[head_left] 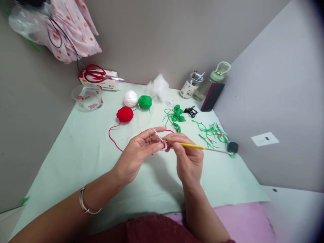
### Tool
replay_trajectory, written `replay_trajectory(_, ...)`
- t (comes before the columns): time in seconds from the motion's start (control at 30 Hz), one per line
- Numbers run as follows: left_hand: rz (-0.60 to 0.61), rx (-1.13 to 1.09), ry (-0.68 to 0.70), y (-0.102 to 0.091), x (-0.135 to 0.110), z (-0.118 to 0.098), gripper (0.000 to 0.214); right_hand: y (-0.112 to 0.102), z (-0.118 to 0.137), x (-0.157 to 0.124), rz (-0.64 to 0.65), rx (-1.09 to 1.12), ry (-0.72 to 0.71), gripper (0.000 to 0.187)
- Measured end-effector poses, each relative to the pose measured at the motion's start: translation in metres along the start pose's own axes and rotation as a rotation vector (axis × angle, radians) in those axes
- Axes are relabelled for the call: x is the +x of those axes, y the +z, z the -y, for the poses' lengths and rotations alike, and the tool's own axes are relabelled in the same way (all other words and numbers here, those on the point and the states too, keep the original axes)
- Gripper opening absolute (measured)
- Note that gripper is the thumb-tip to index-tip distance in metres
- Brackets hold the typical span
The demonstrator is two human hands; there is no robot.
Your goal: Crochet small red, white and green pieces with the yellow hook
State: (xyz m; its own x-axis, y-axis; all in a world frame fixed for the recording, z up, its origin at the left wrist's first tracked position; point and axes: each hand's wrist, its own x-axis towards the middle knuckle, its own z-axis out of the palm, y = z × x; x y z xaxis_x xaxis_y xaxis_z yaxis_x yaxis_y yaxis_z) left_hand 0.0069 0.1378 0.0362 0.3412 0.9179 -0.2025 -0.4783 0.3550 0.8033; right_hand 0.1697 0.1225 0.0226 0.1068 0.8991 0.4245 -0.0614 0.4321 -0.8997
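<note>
My left hand (138, 152) pinches a small crochet piece (164, 145) in white and red yarn, with a white strand drawn up over the raised index finger. In my right hand (188, 157) is a crochet hook (191, 145) with a yellow handle, its tip at the piece and hidden by the fingers. A red yarn strand curls from the red yarn ball (125, 114) toward my left hand. Behind it sit a white yarn ball (131, 98) and a green yarn ball (145, 102).
White stuffing (158, 87) lies at the back. Green crocheted pieces (178, 113), a black hair clip (191, 111) and green yarn scraps (214, 132) lie right. A pen cup (189, 88), bottle (202, 89) and phone (213, 97) stand behind. Red scissors (95, 73) rest on a box (110, 84) beside plastic tubs (88, 101).
</note>
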Motion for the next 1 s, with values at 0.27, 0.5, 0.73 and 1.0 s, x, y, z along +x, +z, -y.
replay_trajectory(0.27, 0.047, -0.065, -0.067, 0.000, -0.001, 0.001, 0.046, 0.001, -0.002, -0.003, 0.049, 0.058, -0.025, 0.016)
replay_trajectory(0.5, 0.207, -0.205, -0.198, -0.006, 0.002, -0.005, 0.046, -0.003, 0.001, 0.008, -0.127, 0.248, 0.264, 0.022)
replay_trajectory(0.73, 0.094, -0.010, -0.046, 0.002, -0.003, 0.000, 0.044, -0.001, 0.000, 0.004, -0.012, 0.188, 0.206, 0.016)
replay_trajectory(1.0, -0.038, 0.111, 0.020, -0.001, -0.002, -0.003, 0.044, 0.000, -0.005, 0.000, -0.001, 0.146, 0.050, 0.013)
